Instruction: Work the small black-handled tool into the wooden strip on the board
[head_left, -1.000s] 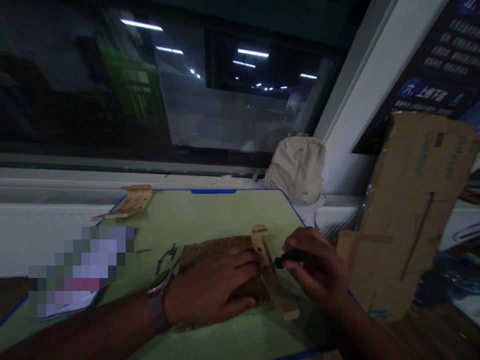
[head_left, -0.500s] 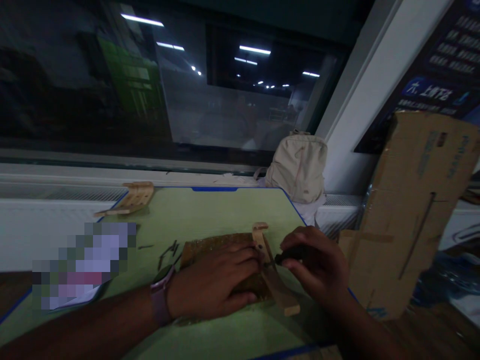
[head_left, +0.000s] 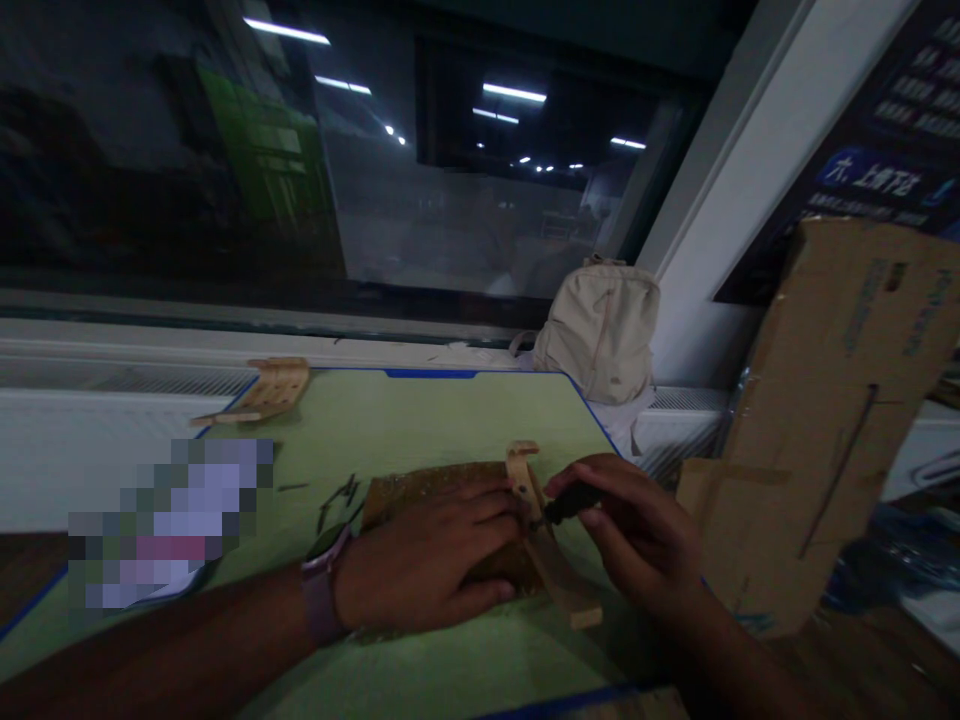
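My left hand [head_left: 431,560], palm down with fingers stretched out, lies over a brown, tape-covered slab [head_left: 435,480]. Its fingertips touch the near side of a curved wooden piece [head_left: 559,575] with a hooked far end and small dark holes. In my right hand [head_left: 637,525] is a screwdriver with a black handle [head_left: 574,500], pinched between thumb and fingers. The handle's narrow end points at the middle of the wooden piece; its tip is too dark to make out. Several dark screws [head_left: 337,500] lie on the table left of the slab.
A second bent wooden piece [head_left: 274,390] sits at the table's [head_left: 405,410] far left corner. Nearer me on the left is a blurred-out flat object [head_left: 180,530]. A beige backpack [head_left: 600,330] stands behind the table, and a large cardboard box [head_left: 832,420] leans at the right.
My right fingers have shifted their grip, and the screwdriver handle tilts more. The hand sits slightly closer to the wooden piece. My left hand stays in place; the view shifts slightly.
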